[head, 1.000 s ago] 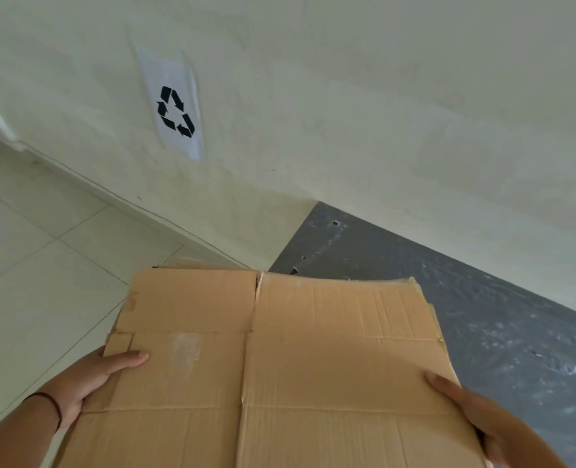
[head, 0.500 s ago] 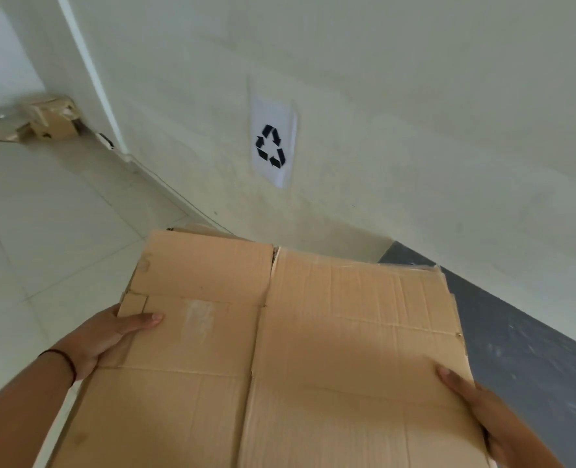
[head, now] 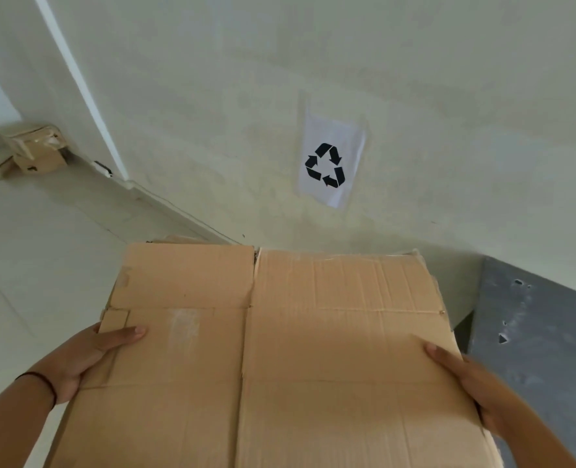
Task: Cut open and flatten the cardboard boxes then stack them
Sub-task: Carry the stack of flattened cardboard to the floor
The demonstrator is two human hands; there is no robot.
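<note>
— Head view first: where is the flattened cardboard box [head: 279, 359]?

— Held up in front of the person, above the pale tiled floor [head: 43, 265], between both hands. Its far edge points toward the wall [head: 415, 79], just under the paper recycling sign [head: 330, 163] stuck there.

— And its long axis?

— Hard to judge, since the near end runs out of the bottom of the picture. The centre seam runs away from the person toward the wall, and the sheet tilts a little, far edge higher in the picture.

— How is the grip on the left?

— The left hand [head: 87, 359] clamps the left edge: thumb lying flat on the top face beside a small square tab, the other fingers hidden underneath. A dark band sits on that wrist.

— The right?

— The right hand [head: 475, 383] holds the right edge the same way, thumb pressed on top, fingers tucked below and out of sight.

— Anything else around?

— A small taped cardboard box [head: 36, 150] sits on the floor at the far left, against the wall's foot beside a white vertical strip. A grey mottled surface [head: 533, 332] lies at the right, below the wall. A sliver of more cardboard peeks out past the sheet's far left corner.
</note>
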